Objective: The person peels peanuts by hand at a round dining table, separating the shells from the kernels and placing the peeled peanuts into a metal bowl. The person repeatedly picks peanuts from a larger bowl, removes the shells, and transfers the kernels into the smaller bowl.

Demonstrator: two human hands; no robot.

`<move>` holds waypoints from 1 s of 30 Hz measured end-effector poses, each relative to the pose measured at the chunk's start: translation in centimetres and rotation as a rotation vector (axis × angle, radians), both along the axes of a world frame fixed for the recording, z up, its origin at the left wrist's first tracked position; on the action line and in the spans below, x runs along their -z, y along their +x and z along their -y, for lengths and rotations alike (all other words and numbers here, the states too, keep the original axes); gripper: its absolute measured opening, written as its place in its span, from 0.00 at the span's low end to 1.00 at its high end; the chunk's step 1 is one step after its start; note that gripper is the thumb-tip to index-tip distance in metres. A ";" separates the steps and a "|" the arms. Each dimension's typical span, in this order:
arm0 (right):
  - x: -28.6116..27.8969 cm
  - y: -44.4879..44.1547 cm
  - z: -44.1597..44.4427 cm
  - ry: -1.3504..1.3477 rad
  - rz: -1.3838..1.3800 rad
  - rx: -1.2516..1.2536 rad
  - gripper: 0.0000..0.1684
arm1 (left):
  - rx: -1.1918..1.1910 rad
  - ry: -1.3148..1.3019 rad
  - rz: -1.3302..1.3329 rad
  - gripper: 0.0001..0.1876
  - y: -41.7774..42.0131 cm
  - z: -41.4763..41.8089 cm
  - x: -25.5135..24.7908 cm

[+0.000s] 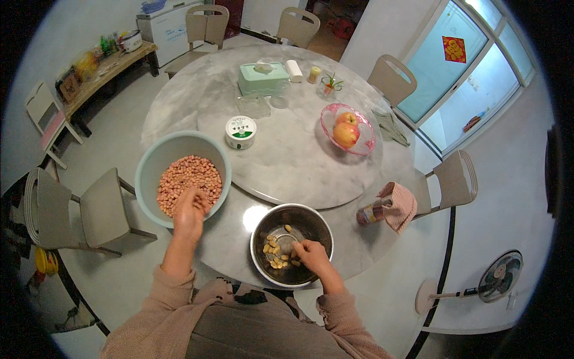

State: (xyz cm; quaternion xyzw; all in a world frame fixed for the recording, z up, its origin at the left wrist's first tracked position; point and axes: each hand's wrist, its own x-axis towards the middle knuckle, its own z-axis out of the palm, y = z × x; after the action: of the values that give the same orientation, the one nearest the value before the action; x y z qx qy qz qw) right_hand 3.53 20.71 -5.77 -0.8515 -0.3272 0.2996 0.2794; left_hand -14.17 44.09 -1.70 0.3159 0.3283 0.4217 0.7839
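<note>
A pale blue-green plastic basin (148, 179) stands at the left edge of the round marbled table (287, 179), with many reddish shelled peanuts (190, 175) in it. My left hand (190, 211) is over the near part of these peanuts, fingers curled; what it holds, if anything, is hidden. To the right, near the table's front edge, stands a stainless steel bowl (293, 213) with several unshelled peanuts (273, 247) on its bottom. Inside the right part of this bowl is my right hand (311, 256), thumb and fingers close together near a few peanuts; its grip is unclear.
The raised round tabletop carries a white tub (241, 132), a green tissue box (263, 78), a clear container (254, 107) and a pink fruit bowl (347, 150) with apples. At the right stand a jar (371, 212) and pink cloth (398, 206). Chairs surround the table.
</note>
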 end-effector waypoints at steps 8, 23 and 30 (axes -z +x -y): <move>2.5 -0.5 -0.4 -0.465 0.555 -0.469 0.16 | -0.218 -0.039 -0.250 0.06 -2.3 -3.4 2.9; 3.7 -2.0 -1.2 -0.474 0.418 -0.504 0.13 | 0.207 0.211 -0.300 0.05 1.5 6.0 0.0; 2.0 -1.9 -0.9 -0.495 0.346 -0.579 0.11 | 0.630 0.103 -0.176 0.06 2.1 10.3 1.9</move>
State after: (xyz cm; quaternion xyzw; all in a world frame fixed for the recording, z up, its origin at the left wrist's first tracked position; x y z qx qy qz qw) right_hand 1.60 21.64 -7.79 -0.8037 -0.5133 0.2879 -0.0883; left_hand -12.03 33.74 -3.63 0.4764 0.2590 0.1457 0.8275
